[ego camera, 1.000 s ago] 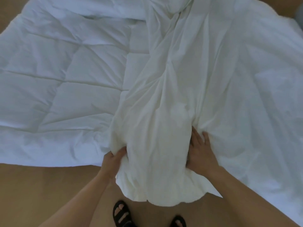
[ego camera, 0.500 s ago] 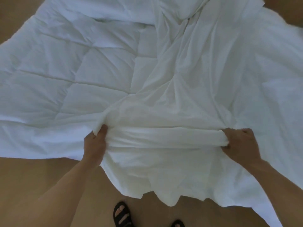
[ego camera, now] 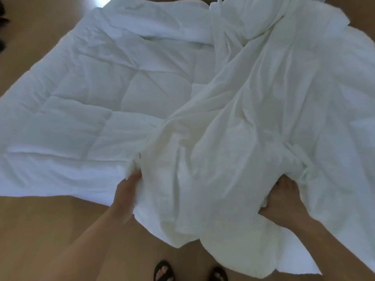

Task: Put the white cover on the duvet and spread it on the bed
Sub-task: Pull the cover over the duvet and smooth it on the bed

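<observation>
Half a second ago we had the cover [ego camera: 253,122] stretched taut between us; now our hands have come back in and the near edge hangs slack. Our left hand [ego camera: 126,191] grips a bunched fold at the cover's left edge, and our right hand [ego camera: 284,201] is pushed into the folds, closed on cloth. The cover lies crumpled over the right half of the duvet [ego camera: 97,102], which is spread on the floor [ego camera: 50,230]. We judge we are regripping to find the opening; the duvet is not yet inside.
</observation>
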`<state>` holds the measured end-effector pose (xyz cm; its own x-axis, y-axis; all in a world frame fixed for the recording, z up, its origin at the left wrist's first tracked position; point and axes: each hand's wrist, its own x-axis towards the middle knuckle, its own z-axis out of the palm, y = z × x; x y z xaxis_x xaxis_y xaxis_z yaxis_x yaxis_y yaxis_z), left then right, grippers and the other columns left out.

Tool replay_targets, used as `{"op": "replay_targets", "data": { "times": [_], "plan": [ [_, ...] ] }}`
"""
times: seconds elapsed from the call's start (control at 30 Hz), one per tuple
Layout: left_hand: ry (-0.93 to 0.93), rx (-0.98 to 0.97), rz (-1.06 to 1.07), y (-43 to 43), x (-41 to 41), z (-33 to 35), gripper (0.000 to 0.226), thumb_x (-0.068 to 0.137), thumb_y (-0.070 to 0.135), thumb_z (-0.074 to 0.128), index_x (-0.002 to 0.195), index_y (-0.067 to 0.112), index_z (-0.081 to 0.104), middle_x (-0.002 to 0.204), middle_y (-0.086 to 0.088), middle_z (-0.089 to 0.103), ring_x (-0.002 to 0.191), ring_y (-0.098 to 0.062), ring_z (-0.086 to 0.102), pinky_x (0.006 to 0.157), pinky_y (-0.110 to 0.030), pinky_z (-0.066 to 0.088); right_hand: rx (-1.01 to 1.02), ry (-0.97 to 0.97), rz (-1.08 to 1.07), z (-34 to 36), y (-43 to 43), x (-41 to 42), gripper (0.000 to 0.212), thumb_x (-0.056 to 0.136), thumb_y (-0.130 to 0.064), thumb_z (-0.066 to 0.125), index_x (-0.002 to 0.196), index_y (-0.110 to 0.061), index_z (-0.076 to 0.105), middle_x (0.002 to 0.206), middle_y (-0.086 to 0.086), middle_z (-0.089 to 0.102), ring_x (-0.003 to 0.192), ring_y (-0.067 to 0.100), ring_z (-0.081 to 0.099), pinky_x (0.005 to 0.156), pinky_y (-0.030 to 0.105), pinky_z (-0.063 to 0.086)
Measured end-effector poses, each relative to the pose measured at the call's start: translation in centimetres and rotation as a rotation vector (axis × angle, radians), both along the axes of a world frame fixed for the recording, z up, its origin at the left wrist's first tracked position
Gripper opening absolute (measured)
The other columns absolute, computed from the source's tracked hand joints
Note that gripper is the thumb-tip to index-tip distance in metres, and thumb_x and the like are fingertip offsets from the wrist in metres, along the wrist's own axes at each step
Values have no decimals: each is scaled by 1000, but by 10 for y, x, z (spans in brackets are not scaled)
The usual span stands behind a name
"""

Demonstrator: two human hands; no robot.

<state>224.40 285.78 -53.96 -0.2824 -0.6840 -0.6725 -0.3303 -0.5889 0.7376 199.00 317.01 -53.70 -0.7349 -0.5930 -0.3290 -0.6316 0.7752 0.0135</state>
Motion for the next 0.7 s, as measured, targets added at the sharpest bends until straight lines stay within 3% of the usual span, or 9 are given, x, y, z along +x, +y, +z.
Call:
{"op": "replay_targets", "data": {
  "times": [0.07, 0.13, 0.2, 0.33, 0.4, 0.5, 0.57, 0.63, 0.7],
  "plan": [
    [68, 35, 16, -6, 4, 0, 29, 89, 43, 63, 108, 23, 72, 104, 1, 76, 103, -21, 68, 97, -44, 50, -369, 104, 105, -3, -21, 24, 86, 61, -60, 65, 123, -2, 58, 118, 17, 55, 112, 42, 53, 100, 52, 40],
    [119, 16, 76, -20, 5, 6, 21, 96, 35, 58, 105, 24, 72, 100, 5, 77, 97, -15, 69, 93, -38, 51, -679, 210, 268, 2, -44, 45, 70, 64, -44, 70, 119, -3, 54, 117, 16, 53, 110, 40, 52, 103, 51, 37],
    [170, 4, 205, -34, 4, 14, 16, 96, 28, 58, 99, 20, 72, 95, 3, 77, 88, -14, 71, 87, -34, 52, -779, 242, 410, 9, -72, 60, 77, 65, -44, 74, 126, -5, 49, 126, 15, 51, 120, 37, 49, 105, 58, 35],
    [173, 55, 397, -43, -4, 17, 14, 93, 28, 64, 93, 16, 70, 84, 1, 74, 84, -20, 68, 81, -35, 54, -337, 230, 431, -1, -126, 71, 124, 52, -78, 71, 145, -3, 39, 150, 26, 38, 142, 42, 33, 115, 64, 13],
    [127, 73, 424, -37, -10, 12, 15, 92, 30, 65, 94, 17, 71, 86, 1, 73, 83, -19, 67, 79, -36, 54, -88, 114, 379, -12, -150, 76, 133, 33, -67, 84, 140, 4, 49, 130, 30, 56, 122, 45, 54, 110, 65, 21],
    [52, 19, 423, -41, -5, -2, 28, 93, 36, 65, 108, 14, 73, 103, -3, 73, 98, -25, 68, 94, -46, 53, -6, 21, 349, -23, -156, 67, 82, 33, -32, 89, 108, -3, 72, 71, 13, 66, 63, 32, 66, 76, 49, 54],
    [-46, -66, 432, -52, 2, -13, 30, 92, 43, 64, 97, 15, 73, 96, -4, 72, 104, -31, 66, 99, -50, 51, -201, 18, 437, -18, -138, 43, 32, 49, -21, 69, 81, -18, 66, 59, 3, 61, 52, 29, 63, 60, 36, 52],
    [-142, -122, 449, -67, 5, -9, 36, 92, 49, 61, 87, 14, 68, 82, 0, 63, 98, -30, 63, 95, -48, 52, -343, 8, 457, 5, -106, 9, 28, 58, -22, 46, 78, -20, 66, 64, 1, 65, 59, 28, 67, 64, 35, 51],
    [-158, -120, 557, -85, 6, 1, 46, 95, 47, 57, 114, 6, 65, 82, 2, 56, 95, -26, 57, 81, -38, 52, -446, 75, 381, 36, -76, -36, 37, 64, -26, 44, 81, -13, 74, 73, 8, 71, 66, 30, 71, 71, 37, 49]
  ]
}}
